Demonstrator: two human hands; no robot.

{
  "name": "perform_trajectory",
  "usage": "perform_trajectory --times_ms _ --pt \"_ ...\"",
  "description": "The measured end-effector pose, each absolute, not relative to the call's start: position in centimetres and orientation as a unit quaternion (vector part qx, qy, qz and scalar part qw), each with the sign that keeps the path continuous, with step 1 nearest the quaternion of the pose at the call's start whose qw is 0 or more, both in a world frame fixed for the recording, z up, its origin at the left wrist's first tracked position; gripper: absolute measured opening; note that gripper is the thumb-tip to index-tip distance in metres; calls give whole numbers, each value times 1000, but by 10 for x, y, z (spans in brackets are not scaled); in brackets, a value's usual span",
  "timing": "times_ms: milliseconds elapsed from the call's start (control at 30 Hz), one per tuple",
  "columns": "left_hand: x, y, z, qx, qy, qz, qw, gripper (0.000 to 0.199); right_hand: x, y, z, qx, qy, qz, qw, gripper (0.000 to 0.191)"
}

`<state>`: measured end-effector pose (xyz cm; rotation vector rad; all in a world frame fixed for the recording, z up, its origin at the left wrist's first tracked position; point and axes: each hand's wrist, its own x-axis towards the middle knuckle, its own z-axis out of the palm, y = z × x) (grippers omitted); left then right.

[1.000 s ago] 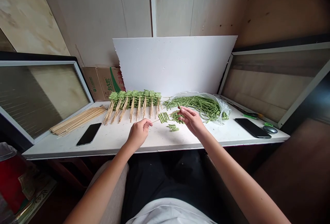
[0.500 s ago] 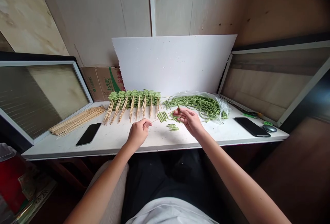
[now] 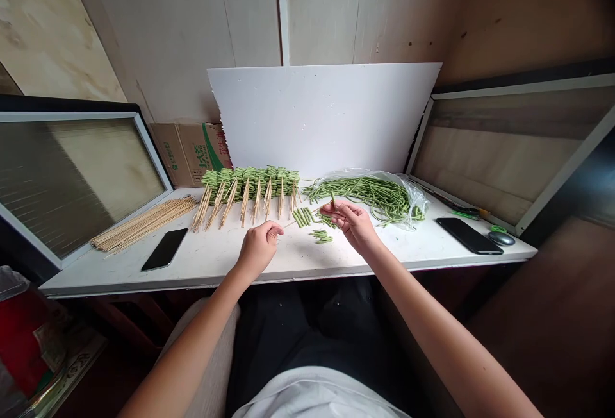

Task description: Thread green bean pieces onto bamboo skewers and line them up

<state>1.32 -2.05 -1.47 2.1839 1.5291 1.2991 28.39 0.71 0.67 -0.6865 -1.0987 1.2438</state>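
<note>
My left hand (image 3: 260, 242) is closed round one end of a thin bamboo skewer (image 3: 293, 221), which slants up to the right. At its other end, my right hand (image 3: 354, 223) pinches a short green bean piece (image 3: 332, 198) between thumb and fingers; whether the tip has gone through it I cannot tell. Beneath and between the hands, cut bean pieces (image 3: 303, 217) lie in a row, with a smaller group (image 3: 321, 236) closer to me. More pieces are partly hidden by my right fingers. Stacked bean skewers (image 3: 252, 181) stand behind, their sticks pointing towards me.
Long green beans (image 3: 369, 193) spill from a clear plastic bag (image 3: 417, 203) at the back right. Loose bamboo skewers (image 3: 144, 222) and a phone (image 3: 164, 249) lie on the left. Another phone (image 3: 468, 236) and a computer mouse (image 3: 501, 238) are at right. A white board (image 3: 327, 117) stands behind.
Both hands stay almost where they were, still on the skewer and bean piece. The whole view has shifted very slightly.
</note>
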Motion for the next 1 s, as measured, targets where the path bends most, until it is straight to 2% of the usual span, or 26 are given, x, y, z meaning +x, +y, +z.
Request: perform_trajectory --times_ms 433,1000 --pt "13 -21 -15 735 518 430 84 25 288 13 2 -312 -494 504 636 26" --pt "10 -22 -16 760 523 386 3 24 297 11 5 -345 -540 457 617 35"
